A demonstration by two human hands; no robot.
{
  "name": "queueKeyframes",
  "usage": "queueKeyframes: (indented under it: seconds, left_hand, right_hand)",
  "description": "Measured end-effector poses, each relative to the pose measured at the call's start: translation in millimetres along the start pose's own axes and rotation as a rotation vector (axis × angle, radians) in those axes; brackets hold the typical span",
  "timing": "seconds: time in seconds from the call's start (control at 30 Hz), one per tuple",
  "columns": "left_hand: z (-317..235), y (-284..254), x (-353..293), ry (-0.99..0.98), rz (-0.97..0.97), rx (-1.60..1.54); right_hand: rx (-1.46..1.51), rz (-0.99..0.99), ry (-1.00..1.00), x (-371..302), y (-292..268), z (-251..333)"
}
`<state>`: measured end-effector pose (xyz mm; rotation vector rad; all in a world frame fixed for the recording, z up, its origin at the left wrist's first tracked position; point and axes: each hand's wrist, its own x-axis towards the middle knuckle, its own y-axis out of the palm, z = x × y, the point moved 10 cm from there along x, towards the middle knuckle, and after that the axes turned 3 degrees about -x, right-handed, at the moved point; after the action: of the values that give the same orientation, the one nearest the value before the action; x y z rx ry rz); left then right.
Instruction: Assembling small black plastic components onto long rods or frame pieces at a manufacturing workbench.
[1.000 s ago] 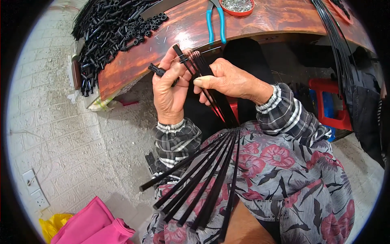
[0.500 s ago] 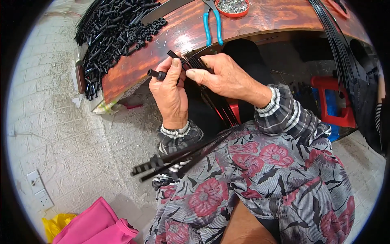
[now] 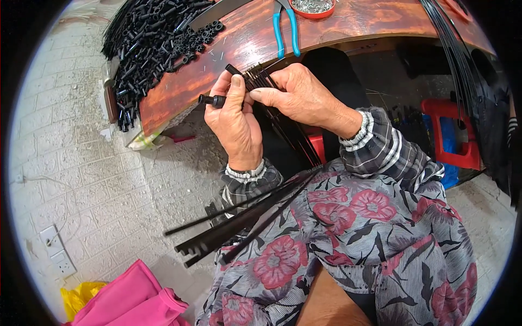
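My left hand (image 3: 239, 127) is closed on a black plastic tube piece (image 3: 212, 101), whose hollow end sticks out to the left between thumb and fingers. A second tube end (image 3: 232, 70) shows above the thumb. Close beside it, my right hand (image 3: 310, 100) is wrapped round a bundle of thin black rods (image 3: 288, 133), its thumb pressed against them near the left thumb. The rods run down to my lap, where several dark strips (image 3: 234, 231) with blurred ends fan out to the left. Where the rods meet the tube pieces is partly hidden by my fingers.
On the wooden table (image 3: 250, 49) lie a heap of black plastic parts (image 3: 155, 46), a wide blade (image 3: 217, 13), blue-handled pliers (image 3: 286, 30) and a red dish (image 3: 314, 7) of small metal bits. More black rods (image 3: 451, 54) hang at right, near a red stool (image 3: 454, 133). Pink cloth (image 3: 130, 299) lies lower left.
The dark strips on my lap have spread apart and swung lower. My left hand has shifted slightly right, still holding the tube piece; the right hand keeps its grip on the rods.
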<state>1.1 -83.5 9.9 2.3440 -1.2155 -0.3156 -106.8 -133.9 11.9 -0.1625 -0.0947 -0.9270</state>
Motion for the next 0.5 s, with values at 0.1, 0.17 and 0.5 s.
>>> queueKeyframes:
  seconds: [0.1, 0.17, 0.5]
  left_hand:
    - [5.6, 3.4, 1.0, -0.031, 0.025, -0.009]
    - [10.7, 8.9, 0.7, -0.061, 0.065, -0.032]
    - [6.9, 0.8, 2.5, -0.043, 0.039, -0.032]
  right_hand:
    - [0.024, 0.017, 0.072, -2.0, -1.1, -7.2]
    - [0.142, -0.034, 0.088, -3.7, -3.0, -14.2]
    - [0.340, 0.129, 0.233, -2.2, 8.1, -27.9]
